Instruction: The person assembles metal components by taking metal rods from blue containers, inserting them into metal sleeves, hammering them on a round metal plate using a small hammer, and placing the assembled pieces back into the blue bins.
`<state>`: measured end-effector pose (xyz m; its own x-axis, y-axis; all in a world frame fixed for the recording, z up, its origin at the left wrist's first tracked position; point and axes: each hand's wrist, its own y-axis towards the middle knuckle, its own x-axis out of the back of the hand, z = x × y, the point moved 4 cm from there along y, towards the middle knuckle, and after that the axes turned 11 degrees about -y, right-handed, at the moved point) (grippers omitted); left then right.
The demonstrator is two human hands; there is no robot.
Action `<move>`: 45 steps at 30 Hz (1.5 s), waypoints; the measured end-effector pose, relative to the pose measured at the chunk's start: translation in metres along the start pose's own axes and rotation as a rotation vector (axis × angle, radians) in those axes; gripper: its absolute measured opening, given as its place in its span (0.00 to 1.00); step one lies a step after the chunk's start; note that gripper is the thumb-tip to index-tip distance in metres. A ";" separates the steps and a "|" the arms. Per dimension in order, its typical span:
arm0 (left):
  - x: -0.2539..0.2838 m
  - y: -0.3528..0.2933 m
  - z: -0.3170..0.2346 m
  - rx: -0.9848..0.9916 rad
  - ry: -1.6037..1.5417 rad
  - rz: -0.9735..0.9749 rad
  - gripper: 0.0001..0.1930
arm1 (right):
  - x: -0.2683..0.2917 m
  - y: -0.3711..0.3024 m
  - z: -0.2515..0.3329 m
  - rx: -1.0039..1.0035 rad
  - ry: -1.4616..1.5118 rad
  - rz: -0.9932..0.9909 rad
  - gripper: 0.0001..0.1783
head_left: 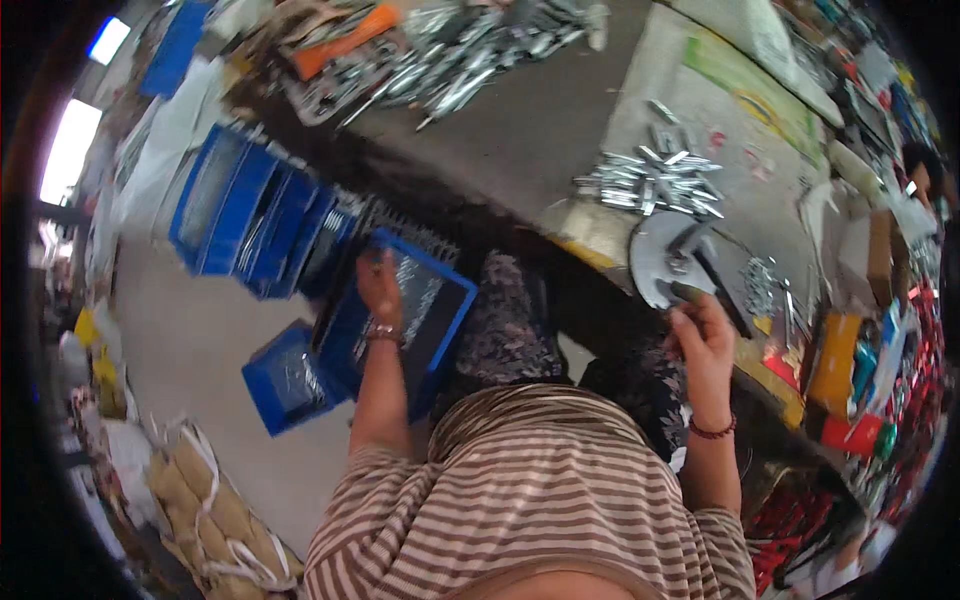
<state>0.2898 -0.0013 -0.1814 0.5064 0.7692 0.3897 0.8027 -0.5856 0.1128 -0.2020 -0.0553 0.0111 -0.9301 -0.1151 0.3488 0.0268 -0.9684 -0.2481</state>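
My left hand (378, 288) is over a blue tray (455, 315) of small metal parts to my left. Its fingers are smeared and foreshortened, so their grip does not show. At the bench's near edge, my right hand (706, 332) is closed in a pinch, with a dark greenish patch at the fingertips; what it holds, if anything, cannot be made out. Just beyond that hand lies a round pale metal plate (650, 262), carrying a metal fixture (682, 255) with a black bar (722, 290). Behind the plate is a pile of shiny metal pieces (655, 180).
Stacked blue bins (215, 215) stand left of the bench, with a smaller blue bin (290, 380) below. Long metal tools and an orange-handled item (345, 40) heap at the far bench. A yellow box (833, 362) stands right. A tan sack (200, 495) lies lower left.
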 end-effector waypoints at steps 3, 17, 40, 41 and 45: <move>-0.012 0.002 -0.106 -0.208 -0.216 0.071 0.10 | -0.001 -0.002 -0.001 0.012 0.035 0.021 0.10; -0.155 -0.066 -0.323 -0.886 0.167 0.811 0.18 | 0.040 -0.028 0.011 0.180 -0.002 -0.051 0.11; -0.144 -0.155 -0.308 -0.153 -0.364 1.188 0.09 | 0.179 0.042 -0.030 0.310 -1.201 -0.595 0.13; -0.143 -0.154 -0.309 -0.172 -0.219 1.157 0.08 | 0.178 0.042 -0.031 0.381 -1.226 -0.577 0.13; -0.139 -0.152 -0.324 -0.590 -0.203 1.096 0.09 | 0.166 0.027 -0.011 0.514 -1.165 -0.645 0.12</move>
<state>-0.0049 -0.1021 0.0430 0.8969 -0.1965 0.3961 -0.3043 -0.9242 0.2306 -0.3601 -0.0984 0.0526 -0.0101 0.5002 0.8659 0.0841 -0.8624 0.4992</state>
